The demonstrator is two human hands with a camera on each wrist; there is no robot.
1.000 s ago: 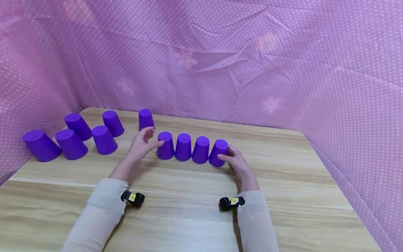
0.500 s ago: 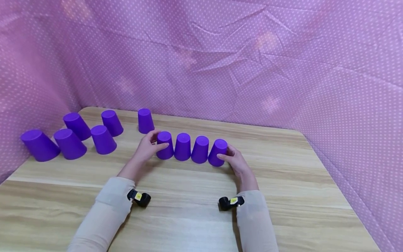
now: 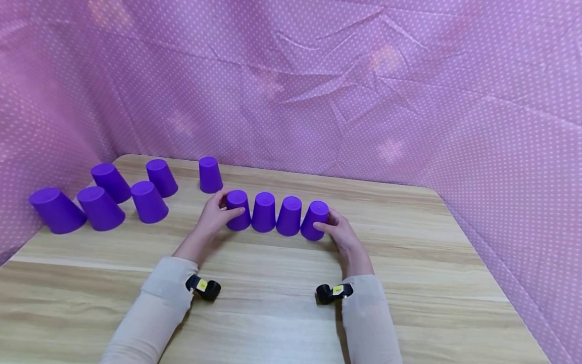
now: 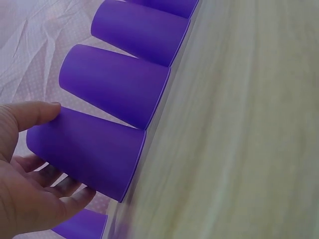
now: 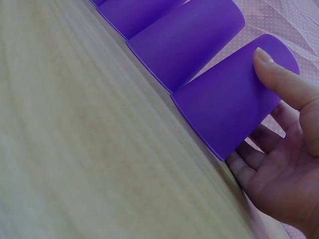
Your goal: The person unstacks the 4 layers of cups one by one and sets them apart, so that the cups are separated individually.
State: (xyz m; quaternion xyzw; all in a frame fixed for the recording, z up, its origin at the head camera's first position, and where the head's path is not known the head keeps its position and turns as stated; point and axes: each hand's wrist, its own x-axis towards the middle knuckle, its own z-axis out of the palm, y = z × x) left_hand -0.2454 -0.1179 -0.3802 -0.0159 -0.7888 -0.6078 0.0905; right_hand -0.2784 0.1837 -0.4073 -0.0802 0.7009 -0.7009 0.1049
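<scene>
Several purple cups stand upside down in a tight row at the middle of the table. My left hand (image 3: 214, 213) grips the leftmost cup (image 3: 238, 215), thumb on its near side and fingers curled round its far left side. At the other end, my right hand (image 3: 341, 230) holds the rightmost cup (image 3: 313, 222) the same way. Between them stand two more cups, the left one (image 3: 263, 213) and the right one (image 3: 289, 217). In the left wrist view the gripped cup (image 4: 87, 149) has its rim down at the table; so does the cup (image 5: 229, 99) in the right wrist view.
Behind the left hand stands a lone purple cup (image 3: 210, 176). More upside-down cups, such as a near one (image 3: 149, 202) and a far one (image 3: 162, 178), stand spread over the left of the wooden table (image 3: 273, 308). A pink dotted cloth (image 3: 291, 91) hangs around the back and sides.
My left hand has moved right and closed round the leftmost cup of the row. The right hand stays on its cup, and the cups stand where they were.
</scene>
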